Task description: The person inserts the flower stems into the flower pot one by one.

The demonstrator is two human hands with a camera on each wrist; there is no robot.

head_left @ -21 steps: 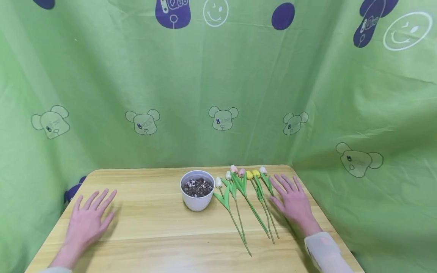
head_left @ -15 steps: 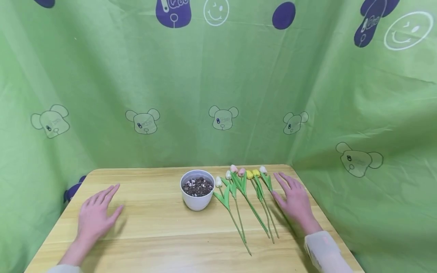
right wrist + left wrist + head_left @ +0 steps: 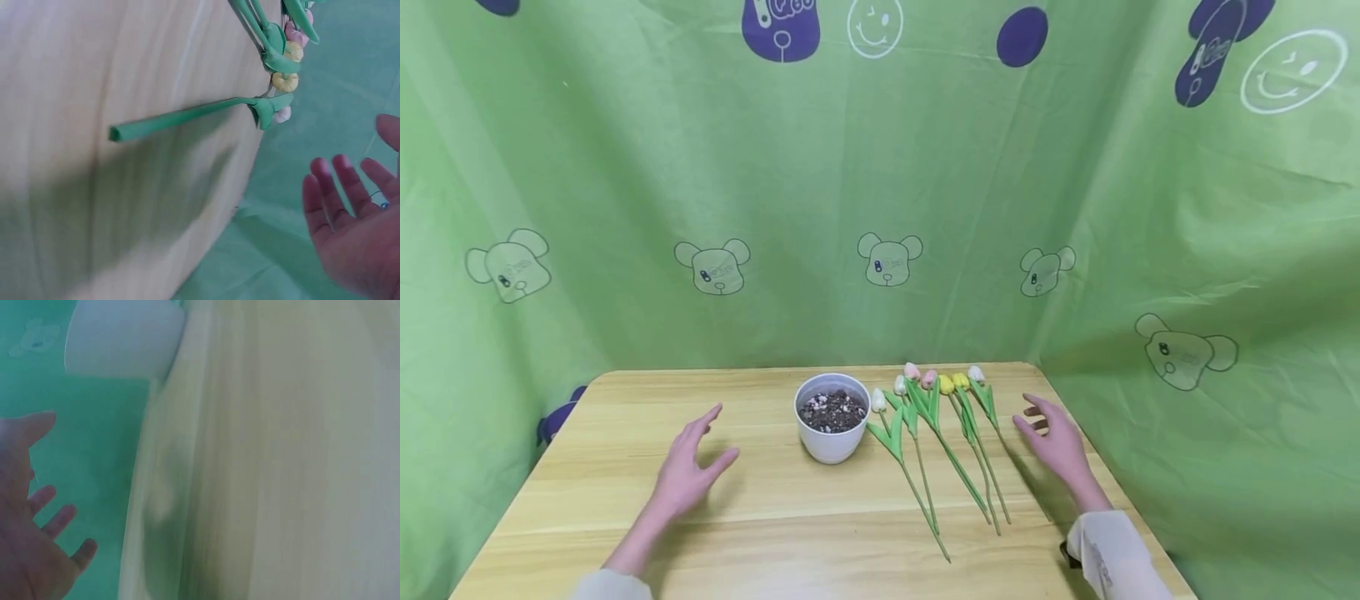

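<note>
"What's around me?"

"A green curtain hangs behind my table and wraps both sides; it's printed with outlined bear heads, smiley faces and dark purple shapes; it falls in soft folds."

"And the table?"

"Light wood with a straight grain and rounded far corners; the light is even and soft, with faint shadows on the wood."
</note>
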